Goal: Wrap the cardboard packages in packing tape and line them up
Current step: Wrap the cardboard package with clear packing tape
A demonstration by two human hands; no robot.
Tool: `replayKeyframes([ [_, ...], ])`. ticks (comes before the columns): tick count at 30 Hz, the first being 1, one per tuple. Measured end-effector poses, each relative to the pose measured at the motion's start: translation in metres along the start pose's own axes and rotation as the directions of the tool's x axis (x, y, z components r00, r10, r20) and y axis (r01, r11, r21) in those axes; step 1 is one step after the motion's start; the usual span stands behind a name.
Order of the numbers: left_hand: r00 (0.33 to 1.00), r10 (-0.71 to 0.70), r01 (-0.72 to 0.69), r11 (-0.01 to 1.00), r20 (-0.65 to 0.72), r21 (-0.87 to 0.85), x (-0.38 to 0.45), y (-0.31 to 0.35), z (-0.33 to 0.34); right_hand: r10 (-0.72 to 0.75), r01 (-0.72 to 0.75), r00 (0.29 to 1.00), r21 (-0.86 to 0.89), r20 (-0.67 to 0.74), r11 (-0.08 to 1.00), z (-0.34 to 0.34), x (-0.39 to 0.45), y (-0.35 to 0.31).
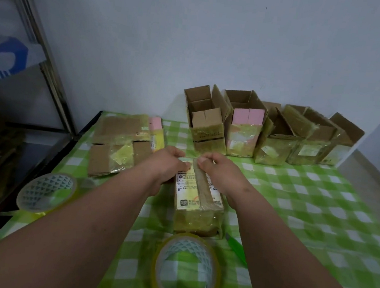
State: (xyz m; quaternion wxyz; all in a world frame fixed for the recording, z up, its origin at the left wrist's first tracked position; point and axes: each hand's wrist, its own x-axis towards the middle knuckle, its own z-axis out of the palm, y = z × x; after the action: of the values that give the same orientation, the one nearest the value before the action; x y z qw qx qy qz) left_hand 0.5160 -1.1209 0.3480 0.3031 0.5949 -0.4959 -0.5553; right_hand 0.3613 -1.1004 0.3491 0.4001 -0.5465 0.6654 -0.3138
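A small taped cardboard package with a white shipping label lies on the green checked tablecloth in the middle. My left hand holds its far left end with curled fingers. My right hand pinches the tape strip running along the package's top at the far end. One roll of clear yellowish packing tape lies flat just in front of the package. A second roll lies at the left.
Several open, tape-wrapped cardboard boxes stand in a row along the back wall. Flattened cardboard lies at the back left. A green-handled cutter rests right of the near roll. A dark metal rack borders the table's left.
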Motion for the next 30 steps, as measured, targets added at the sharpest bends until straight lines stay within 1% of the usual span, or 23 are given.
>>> replayKeyframes([
  [3,1.000,-0.006,0.005,0.997,-0.014,-0.079,-0.004,-0.004,0.001,0.066,-0.066,0.998,0.025,-0.005,0.998,-0.004,-0.007,0.003],
  [6,1.000,0.002,-0.003,0.995,-0.014,-0.097,-0.007,-0.005,0.004,0.095,-0.096,0.995,0.056,0.013,0.994,-0.005,-0.011,0.002],
  [11,0.991,-0.033,0.015,0.991,-0.129,-0.136,-0.013,-0.006,0.010,0.099,-0.099,0.995,0.003,0.009,0.995,-0.002,-0.017,-0.005],
  [13,0.985,-0.063,0.049,0.994,-0.160,-0.093,-0.018,-0.008,0.010,0.129,-0.130,0.991,0.061,0.023,0.990,-0.004,-0.022,-0.004],
  [15,0.986,-0.087,0.072,0.992,-0.141,-0.103,-0.022,-0.010,0.009,0.137,-0.142,0.990,0.167,0.043,0.976,-0.006,-0.027,-0.001],
  [17,0.988,-0.044,0.020,0.987,-0.145,-0.161,-0.027,-0.007,0.009,0.102,-0.104,0.995,0.249,0.019,0.963,-0.008,-0.030,0.000],
  [20,0.977,0.121,-0.154,0.969,-0.174,-0.195,-0.035,0.003,0.008,-0.003,0.023,0.999,0.399,-0.051,0.917,-0.018,-0.036,-0.002],
  [22,0.951,0.251,-0.289,0.929,-0.179,-0.231,-0.043,0.011,0.007,-0.070,0.129,0.989,0.522,-0.131,0.843,-0.027,-0.042,-0.006],
  [23,0.935,0.307,-0.346,0.900,-0.177,-0.265,-0.048,0.015,0.006,-0.099,0.187,0.979,0.586,-0.179,0.788,-0.031,-0.046,-0.007],
  [25,0.907,0.388,-0.421,0.848,-0.165,-0.323,-0.056,0.020,0.006,-0.139,0.269,0.961,0.685,-0.241,0.677,-0.037,-0.052,-0.008],
  [26,0.897,0.410,-0.441,0.826,-0.164,-0.350,-0.061,0.020,0.007,-0.147,0.285,0.957,0.705,-0.251,0.650,-0.037,-0.054,-0.007],
  [27,0.895,0.409,-0.446,0.823,-0.177,-0.353,-0.064,0.018,0.009,-0.144,0.286,0.956,0.698,-0.256,0.656,-0.036,-0.056,-0.004],
  [28,0.901,0.389,-0.433,0.829,-0.191,-0.354,-0.067,0.015,0.011,-0.129,0.274,0.957,0.665,-0.259,0.695,-0.033,-0.058,0.000],
  [30,0.926,0.317,-0.369,0.874,-0.204,-0.316,-0.070,0.005,0.015,-0.081,0.215,0.965,0.576,-0.250,0.789,-0.026,-0.062,0.011],
])
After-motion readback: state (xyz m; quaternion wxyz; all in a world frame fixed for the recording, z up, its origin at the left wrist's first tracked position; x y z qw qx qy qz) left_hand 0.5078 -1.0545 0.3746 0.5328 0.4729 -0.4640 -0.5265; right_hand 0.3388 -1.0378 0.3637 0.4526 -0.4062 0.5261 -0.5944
